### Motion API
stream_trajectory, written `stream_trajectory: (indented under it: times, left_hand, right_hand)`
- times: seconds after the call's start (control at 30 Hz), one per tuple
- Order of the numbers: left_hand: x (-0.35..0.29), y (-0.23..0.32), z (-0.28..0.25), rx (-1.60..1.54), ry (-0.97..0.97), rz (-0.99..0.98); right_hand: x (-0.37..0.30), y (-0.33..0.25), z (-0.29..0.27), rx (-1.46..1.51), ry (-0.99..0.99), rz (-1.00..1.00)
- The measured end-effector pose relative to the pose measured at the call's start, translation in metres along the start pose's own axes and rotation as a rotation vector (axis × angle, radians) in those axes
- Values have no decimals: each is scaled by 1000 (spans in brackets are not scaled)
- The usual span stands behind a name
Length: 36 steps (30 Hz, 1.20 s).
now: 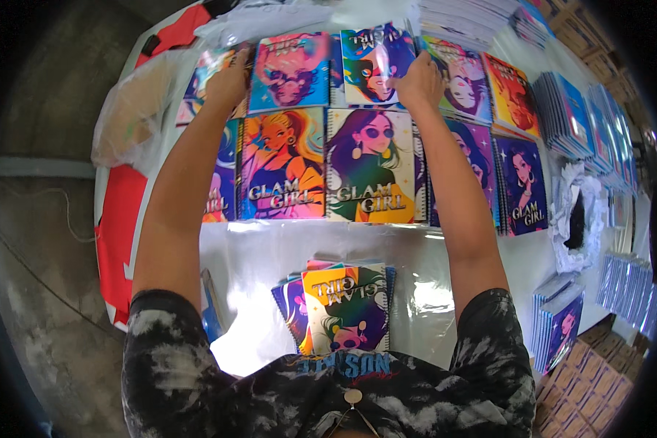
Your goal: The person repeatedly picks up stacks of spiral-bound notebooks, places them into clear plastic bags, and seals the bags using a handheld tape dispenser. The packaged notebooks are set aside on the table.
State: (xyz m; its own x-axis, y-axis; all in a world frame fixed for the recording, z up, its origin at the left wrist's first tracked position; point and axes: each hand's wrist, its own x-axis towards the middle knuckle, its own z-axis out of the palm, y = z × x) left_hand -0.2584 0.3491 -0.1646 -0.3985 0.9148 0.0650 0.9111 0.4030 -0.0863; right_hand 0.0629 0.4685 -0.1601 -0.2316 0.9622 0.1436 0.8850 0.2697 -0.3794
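Notebooks cover the counter [270, 252] — my right hand [419, 80] pinches the blue-cover notebook [372, 62] under its fingers; left hand [228, 79] lies flat on the far-row notebook [206, 80]. I'd square edges before releasing.

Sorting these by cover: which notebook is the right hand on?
The right hand rests on the far-row notebook with the blue cover, its right edge; neighbouring covers are pink or orange.

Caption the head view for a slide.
Both hands, left hand and right hand, reach to the far row of colourful spiral notebooks laid out on a table.
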Motion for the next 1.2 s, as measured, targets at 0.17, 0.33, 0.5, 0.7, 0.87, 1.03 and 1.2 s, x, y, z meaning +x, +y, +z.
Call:
stream_trajectory:
  times: [0.17, 0.33, 0.5, 0.7, 0.87, 1.03, 1.2]
  left_hand:
    - [21, 65, -27, 281, -261, 369]
    - [-8, 163, 4, 9, 87, -356]
    - [40, 131, -13, -195, -459, -37]
    - [-2, 149, -17, -198, -332, -291]
    - [17, 143, -6, -170, -434, -284]
    - [-7, 136, -32, -263, -95, -176]
    - [-100, 103, -97, -556, 510, -95]
  right_hand:
    - [37, 88, -39, -98, -33, 322]
    - [26, 101, -33, -123, -271, 444]
    - [27, 94, -32, -187, -79, 403]
    - [-18, 73, -82, 259, 494, -126]
    - [-119, 69, -160, 395, 871, -181]
    - [-239, 124, -198, 963, 436, 119]
    - [-350, 149, -238, 880, 547, 236]
